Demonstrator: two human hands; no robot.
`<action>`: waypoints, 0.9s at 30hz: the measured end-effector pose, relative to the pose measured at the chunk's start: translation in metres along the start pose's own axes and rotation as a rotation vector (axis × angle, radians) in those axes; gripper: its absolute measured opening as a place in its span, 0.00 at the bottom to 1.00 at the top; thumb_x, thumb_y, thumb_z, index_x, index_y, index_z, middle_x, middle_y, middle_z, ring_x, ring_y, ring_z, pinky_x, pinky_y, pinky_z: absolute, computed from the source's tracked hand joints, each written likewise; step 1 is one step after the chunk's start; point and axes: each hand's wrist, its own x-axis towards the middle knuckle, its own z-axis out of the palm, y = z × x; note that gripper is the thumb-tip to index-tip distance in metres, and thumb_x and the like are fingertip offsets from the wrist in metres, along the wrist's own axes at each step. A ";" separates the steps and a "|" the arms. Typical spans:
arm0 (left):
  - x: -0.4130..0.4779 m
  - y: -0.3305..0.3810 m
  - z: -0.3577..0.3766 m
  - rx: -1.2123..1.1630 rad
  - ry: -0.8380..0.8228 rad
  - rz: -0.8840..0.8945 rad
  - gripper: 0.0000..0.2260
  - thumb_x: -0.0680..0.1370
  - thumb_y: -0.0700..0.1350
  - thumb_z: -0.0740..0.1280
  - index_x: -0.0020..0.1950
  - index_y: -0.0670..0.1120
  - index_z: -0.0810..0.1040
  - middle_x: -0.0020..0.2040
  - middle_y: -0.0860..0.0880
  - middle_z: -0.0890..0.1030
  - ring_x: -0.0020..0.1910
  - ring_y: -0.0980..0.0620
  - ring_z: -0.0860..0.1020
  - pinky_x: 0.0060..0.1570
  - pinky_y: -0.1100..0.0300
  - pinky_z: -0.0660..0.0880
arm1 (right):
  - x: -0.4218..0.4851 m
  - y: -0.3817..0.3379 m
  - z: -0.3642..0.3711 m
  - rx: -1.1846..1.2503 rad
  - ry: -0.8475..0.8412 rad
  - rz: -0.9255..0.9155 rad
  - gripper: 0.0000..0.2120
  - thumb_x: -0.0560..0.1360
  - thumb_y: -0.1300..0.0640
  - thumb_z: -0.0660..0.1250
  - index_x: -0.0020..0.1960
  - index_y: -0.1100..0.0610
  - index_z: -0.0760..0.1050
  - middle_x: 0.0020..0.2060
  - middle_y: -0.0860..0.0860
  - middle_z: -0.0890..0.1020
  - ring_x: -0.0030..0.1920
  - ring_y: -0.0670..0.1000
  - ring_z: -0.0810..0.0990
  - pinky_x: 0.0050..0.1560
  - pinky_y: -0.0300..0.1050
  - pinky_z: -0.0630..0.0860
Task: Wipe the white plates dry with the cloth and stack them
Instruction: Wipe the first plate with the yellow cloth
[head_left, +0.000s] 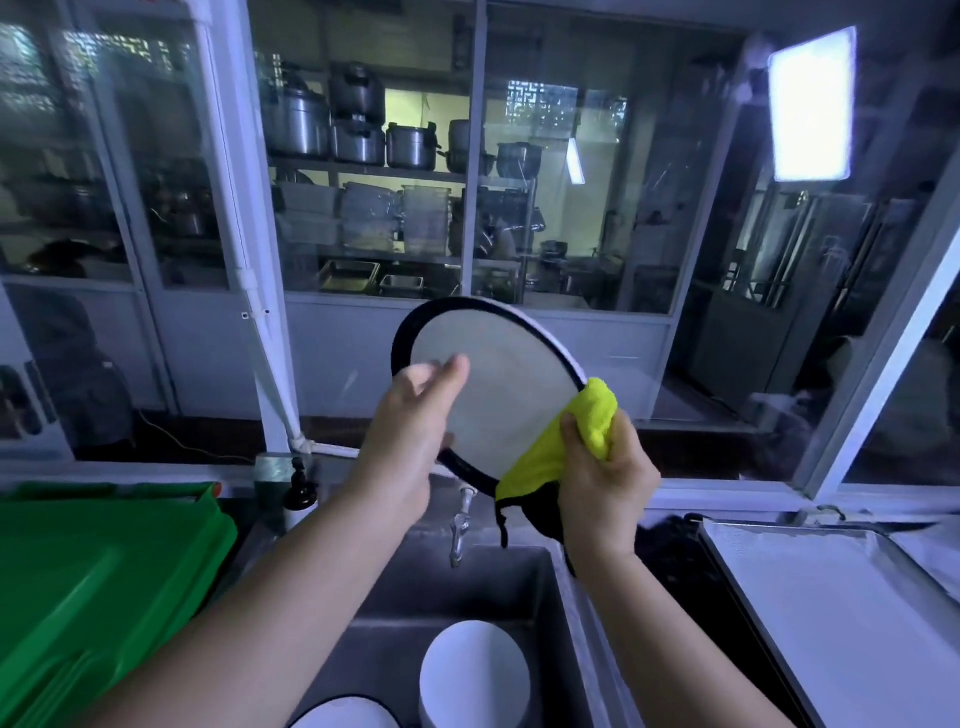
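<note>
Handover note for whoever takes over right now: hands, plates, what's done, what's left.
Left hand: grips the black-rimmed white plate at its lower left edge, holding it up above the sink.
Right hand: grips the yellow cloth, which is pressed on the plate's lower right rim.
Done: this plate is mid-wipe; no dried stack in view.
Left: finish this plate and set it down, then dry and stack at least two other plates in the sink.

Light: dim, bluish; brightest src is white panel (810, 104) upper rt.
Glare: reflections on glass (623, 218), maybe masking detail behind.
Blur: left hand (410, 426) motion-smeared.
Edges: wide-angle bending.
</note>
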 end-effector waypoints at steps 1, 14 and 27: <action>-0.001 0.009 0.007 -0.133 -0.048 -0.095 0.14 0.74 0.59 0.68 0.50 0.50 0.77 0.52 0.48 0.80 0.52 0.50 0.80 0.50 0.47 0.78 | -0.004 -0.001 0.001 -0.038 -0.040 -0.094 0.17 0.76 0.62 0.68 0.33 0.47 0.72 0.25 0.41 0.74 0.28 0.41 0.70 0.34 0.35 0.71; 0.013 -0.015 0.002 -0.442 0.240 -0.338 0.05 0.79 0.43 0.67 0.47 0.43 0.73 0.47 0.45 0.79 0.40 0.49 0.79 0.43 0.56 0.74 | -0.036 0.018 -0.011 -0.418 -0.381 -0.907 0.15 0.75 0.69 0.57 0.54 0.66 0.81 0.55 0.60 0.82 0.58 0.60 0.80 0.52 0.58 0.79; -0.002 -0.005 -0.022 -0.404 -0.030 -0.021 0.08 0.74 0.46 0.68 0.52 0.46 0.79 0.44 0.51 0.86 0.42 0.56 0.84 0.34 0.62 0.79 | -0.014 0.030 -0.022 -0.016 -0.466 0.043 0.24 0.76 0.71 0.65 0.69 0.55 0.72 0.65 0.49 0.75 0.66 0.50 0.72 0.68 0.41 0.66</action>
